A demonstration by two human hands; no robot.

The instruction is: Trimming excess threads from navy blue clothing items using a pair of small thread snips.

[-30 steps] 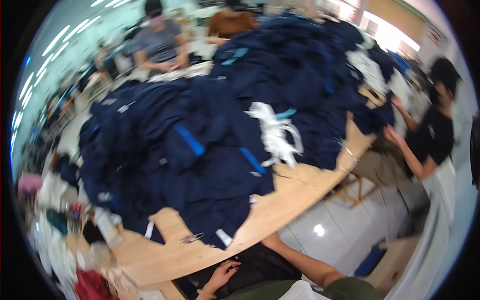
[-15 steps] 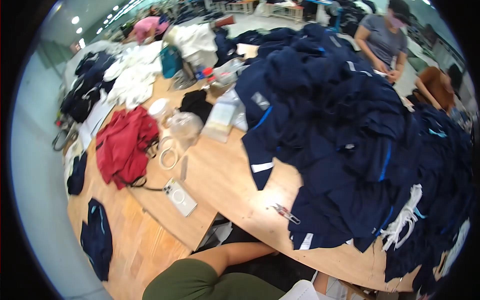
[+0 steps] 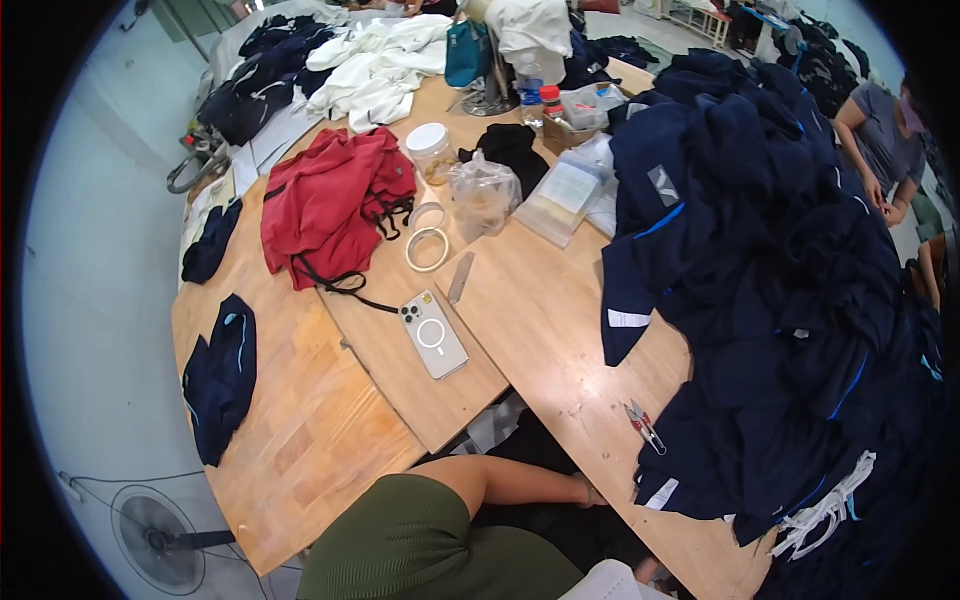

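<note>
My left arm, in a green sleeve, crosses the lower edge toward the right. My left hand (image 3: pixel 592 492) is down at the table's front edge, its fingers hidden. Of my right hand (image 3: pixel 652 572) only a small part shows at the lower edge, beside a white thing (image 3: pixel 610 582) whose kind I cannot make out. Nearest to the hands on the table lie thread snips (image 3: pixel 646 430) with red handles, touching a large heap of navy garments (image 3: pixel 740 270). A bundle of white cords (image 3: pixel 825 508) hangs over the heap's near side. A phone (image 3: pixel 432 335) lies face down to the left.
A red garment (image 3: pixel 335 200), tape rolls (image 3: pixel 428 249), a lidded jar (image 3: pixel 430 152), a plastic bag (image 3: pixel 485 192) and clear packets (image 3: pixel 560 198) cover the table's middle. White garments (image 3: pixel 385 65) lie behind. A fan (image 3: pixel 158 538) stands low left. A person (image 3: pixel 880 150) works at the far right.
My view has swung to the left, so the table's things sit farther right and the fan has come into sight. Both hands stay low by the table edge.
</note>
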